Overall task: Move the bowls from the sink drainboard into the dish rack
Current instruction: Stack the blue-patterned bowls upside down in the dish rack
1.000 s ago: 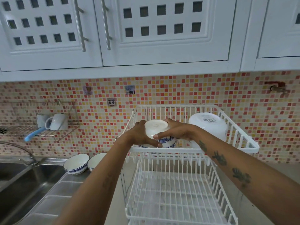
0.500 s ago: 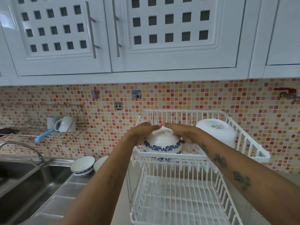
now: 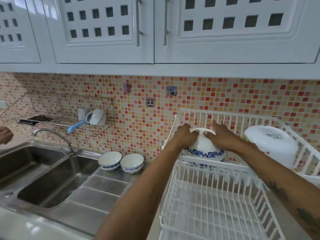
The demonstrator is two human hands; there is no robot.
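A white bowl with a blue flower band (image 3: pixel 203 148) sits upside down in the upper tier of the white wire dish rack (image 3: pixel 213 193). My left hand (image 3: pixel 186 135) grips its foot from the left and my right hand (image 3: pixel 220 137) grips it from the right. Two more blue-and-white bowls stand upright side by side on the steel drainboard (image 3: pixel 97 193): one (image 3: pixel 110 161) on the left, one (image 3: pixel 132 163) on the right, both against the tiled wall.
A large white bowl (image 3: pixel 270 144) lies upside down at the right of the rack's upper tier. The lower tier holds nothing. A steel sink (image 3: pixel 43 175) with a tap (image 3: pixel 52 134) lies left. A wall shelf holds a mug (image 3: pixel 97 116). Another person's hand (image 3: pixel 5 135) shows at the left edge.
Both hands have turned the bowl upside down and lowered it into the upper tier. The camera has swung left, showing more of the sink.
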